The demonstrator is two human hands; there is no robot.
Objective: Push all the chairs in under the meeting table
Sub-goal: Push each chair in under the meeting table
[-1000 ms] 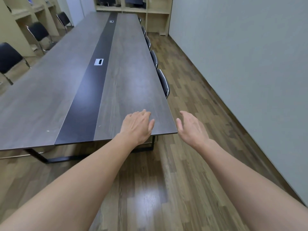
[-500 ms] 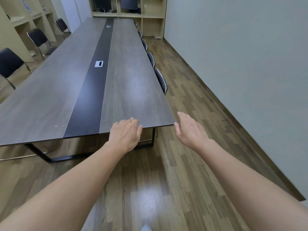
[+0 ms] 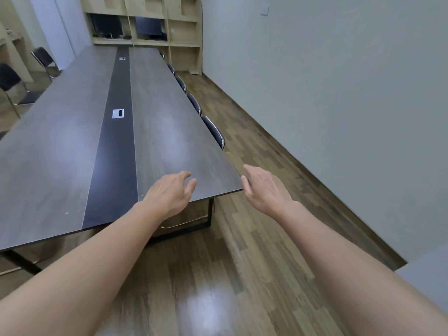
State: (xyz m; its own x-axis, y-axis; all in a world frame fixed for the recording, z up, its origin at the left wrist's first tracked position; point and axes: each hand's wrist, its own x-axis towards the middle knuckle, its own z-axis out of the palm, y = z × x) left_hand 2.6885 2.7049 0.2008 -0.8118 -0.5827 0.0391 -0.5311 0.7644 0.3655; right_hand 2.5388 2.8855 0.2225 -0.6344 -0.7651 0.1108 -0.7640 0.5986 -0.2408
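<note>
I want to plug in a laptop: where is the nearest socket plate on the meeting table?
In the head view, the socket plate sits in the dark centre strip of the meeting table, ahead and left of the left hand.

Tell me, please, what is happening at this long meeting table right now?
A person stands at the near end of the long grey-brown wooden meeting table with both arms stretched forward. The left hand hovers over the table's near corner and the right hand is beside that corner; both are open and hold nothing. The black chrome-framed chairs along the right side are tucked in under the table, while black chairs on the left side stand pulled away, not yet pushed in.
</note>
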